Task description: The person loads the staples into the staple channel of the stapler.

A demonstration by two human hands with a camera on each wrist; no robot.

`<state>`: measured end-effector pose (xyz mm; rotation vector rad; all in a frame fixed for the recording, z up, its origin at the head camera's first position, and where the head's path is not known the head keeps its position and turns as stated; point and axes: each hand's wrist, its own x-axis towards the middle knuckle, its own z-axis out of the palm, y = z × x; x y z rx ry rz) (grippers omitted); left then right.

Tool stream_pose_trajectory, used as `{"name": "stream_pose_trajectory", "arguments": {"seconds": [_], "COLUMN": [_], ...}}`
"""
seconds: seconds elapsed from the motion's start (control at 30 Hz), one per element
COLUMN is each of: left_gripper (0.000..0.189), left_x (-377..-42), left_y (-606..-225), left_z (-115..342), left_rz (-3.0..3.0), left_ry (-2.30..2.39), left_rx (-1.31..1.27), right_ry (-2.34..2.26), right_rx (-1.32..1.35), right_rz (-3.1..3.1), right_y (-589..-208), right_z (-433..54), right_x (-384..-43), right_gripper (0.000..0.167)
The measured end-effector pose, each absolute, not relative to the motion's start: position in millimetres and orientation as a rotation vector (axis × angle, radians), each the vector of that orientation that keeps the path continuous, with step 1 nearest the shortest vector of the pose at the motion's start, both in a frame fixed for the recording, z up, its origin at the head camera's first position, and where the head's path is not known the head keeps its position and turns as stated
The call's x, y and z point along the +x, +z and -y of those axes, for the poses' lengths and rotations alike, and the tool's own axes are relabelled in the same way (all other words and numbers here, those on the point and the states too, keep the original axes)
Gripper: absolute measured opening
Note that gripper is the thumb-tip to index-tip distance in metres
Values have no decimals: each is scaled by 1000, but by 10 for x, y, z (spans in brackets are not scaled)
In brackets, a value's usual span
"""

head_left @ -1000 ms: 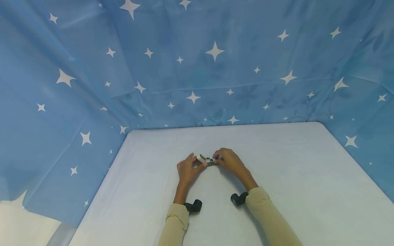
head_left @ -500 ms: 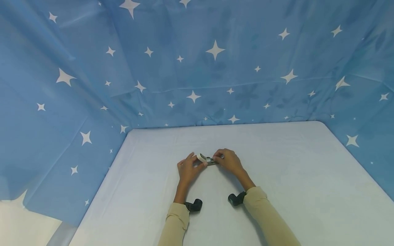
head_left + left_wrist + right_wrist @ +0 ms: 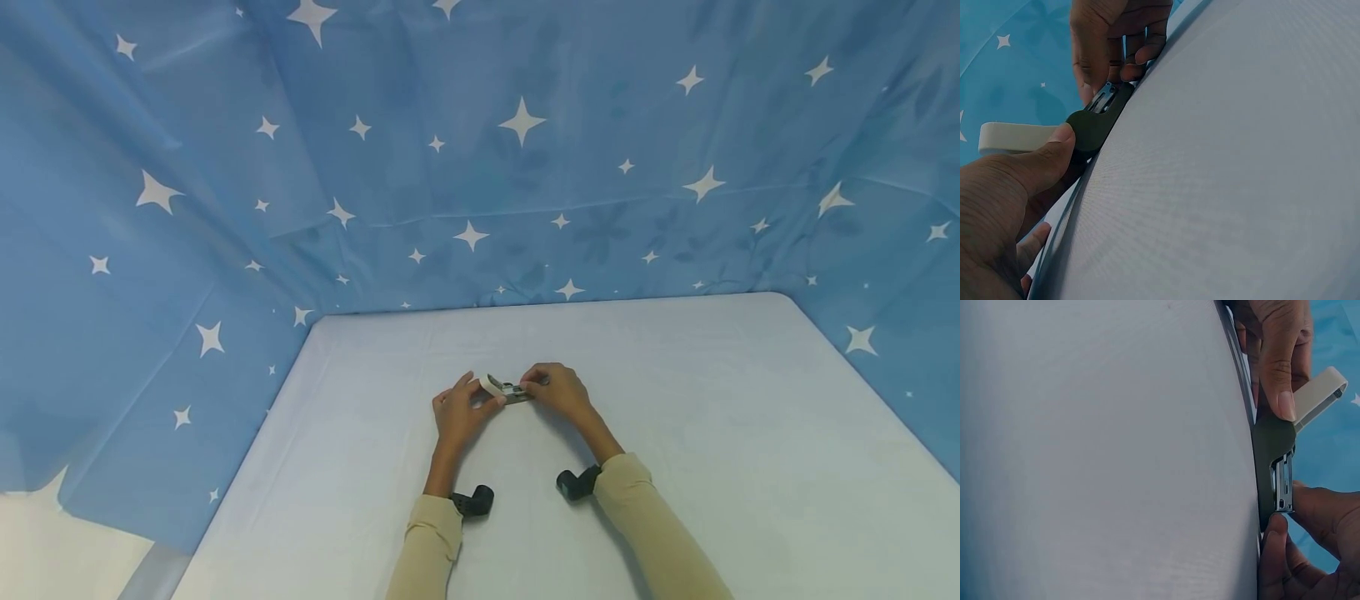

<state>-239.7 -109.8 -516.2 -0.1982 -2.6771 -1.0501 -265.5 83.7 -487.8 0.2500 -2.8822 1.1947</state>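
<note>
A small stapler (image 3: 513, 392) stands on the white table, its pale top arm (image 3: 1319, 397) swung up from the dark green base (image 3: 1266, 444). Its metal staple channel (image 3: 1283, 484) lies exposed along the base. My left hand (image 3: 457, 414) grips the stapler at its hinge end, the thumb pressed on the green side in the left wrist view. At the other end my right hand (image 3: 558, 390) pinches the tip of the channel between thumb and finger. Whether those fingertips hold any loose staples is hidden.
The white table (image 3: 360, 467) reaches back to a blue star-patterned curtain (image 3: 480, 192), which also hangs along both sides. A black wrist camera (image 3: 474, 501) sits on the left wrist and another black wrist camera (image 3: 577, 485) on the right.
My right hand and forearm have shifted slightly left, with the fingers still at the stapler's front end. The left hand keeps its hold, and the stapler stays in place.
</note>
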Motion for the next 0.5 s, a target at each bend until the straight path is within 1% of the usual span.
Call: {"name": "stream_pose_trajectory", "arguments": {"seconds": [0.2,0.5], "left_gripper": [36,39], "left_x": [-2401,-2397], "left_y": [-5169,-5161], "left_z": [1096,1079], "left_rz": [2674,2690], "left_ry": [-1062,-1064], "left_rx": [-199,-167], "right_ry": [1203,1213], "right_rx": [226,176], "right_rz": [2911,2924], "right_y": [-4860,-4874], "right_z": [-836,-828], "right_x": [-2662,-2677], "right_gripper": [18,16]}}
